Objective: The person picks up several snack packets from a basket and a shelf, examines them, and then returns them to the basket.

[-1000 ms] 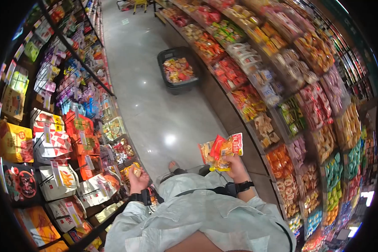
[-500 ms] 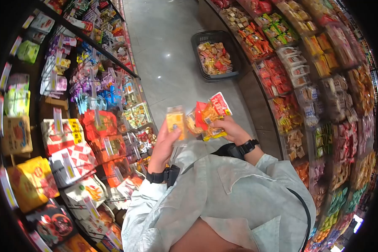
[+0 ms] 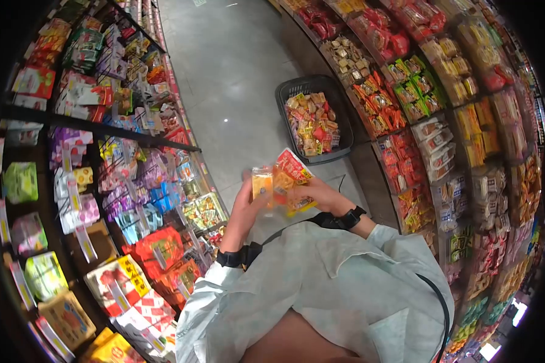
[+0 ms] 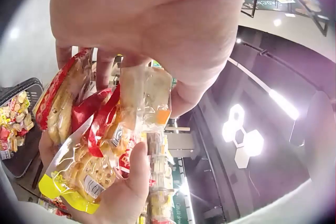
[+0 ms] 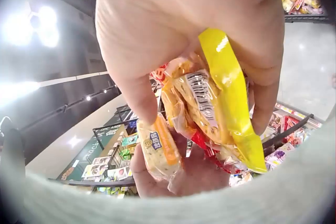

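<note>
Pinching: left fingers (image 4: 104, 71) round a small clear-wrapped snack (image 5: 159, 149), right fingers (image 5: 266, 100) round red-and-yellow packets (image 5: 205, 103) just beside it.

This is a shop that sells snacks. On the left, a tall rack (image 3: 103, 127) is full of bright bags (image 3: 21, 183), with little price tags (image 3: 86, 243) sticking out. On the right, rows of small packs (image 3: 395, 163) sit in sloping bins. A black shopping basket (image 3: 346, 130) full of snacks stands on the shiny grey floor (image 3: 224, 78). Big lamps (image 4: 253, 143) shine above.
</note>
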{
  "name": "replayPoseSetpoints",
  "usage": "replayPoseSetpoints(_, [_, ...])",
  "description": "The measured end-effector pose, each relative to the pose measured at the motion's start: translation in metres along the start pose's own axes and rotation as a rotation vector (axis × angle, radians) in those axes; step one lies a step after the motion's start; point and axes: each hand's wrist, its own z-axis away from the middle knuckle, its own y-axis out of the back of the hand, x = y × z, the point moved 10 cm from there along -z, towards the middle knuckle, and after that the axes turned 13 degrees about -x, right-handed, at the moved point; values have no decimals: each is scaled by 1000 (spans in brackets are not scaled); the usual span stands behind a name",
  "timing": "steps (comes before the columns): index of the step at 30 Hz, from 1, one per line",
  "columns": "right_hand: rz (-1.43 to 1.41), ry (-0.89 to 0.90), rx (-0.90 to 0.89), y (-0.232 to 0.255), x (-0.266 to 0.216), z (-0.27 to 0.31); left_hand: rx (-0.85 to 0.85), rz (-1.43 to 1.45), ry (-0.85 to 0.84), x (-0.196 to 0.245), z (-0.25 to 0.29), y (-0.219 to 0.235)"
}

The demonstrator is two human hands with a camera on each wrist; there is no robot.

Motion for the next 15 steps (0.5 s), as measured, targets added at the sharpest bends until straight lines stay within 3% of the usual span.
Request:
replayPoseSetpoints(7, [-121,-13,219,73,-87,-123,-123,-234,-101,69,-143,93])
replayPoseSetpoints(13, [0,116,333,103,-225,-224,-211,-305,-103,157,-259,177])
replayPoseSetpoints(15, [-22,108,350,124,-252,-250,-245,-99,2,178,-292,200])
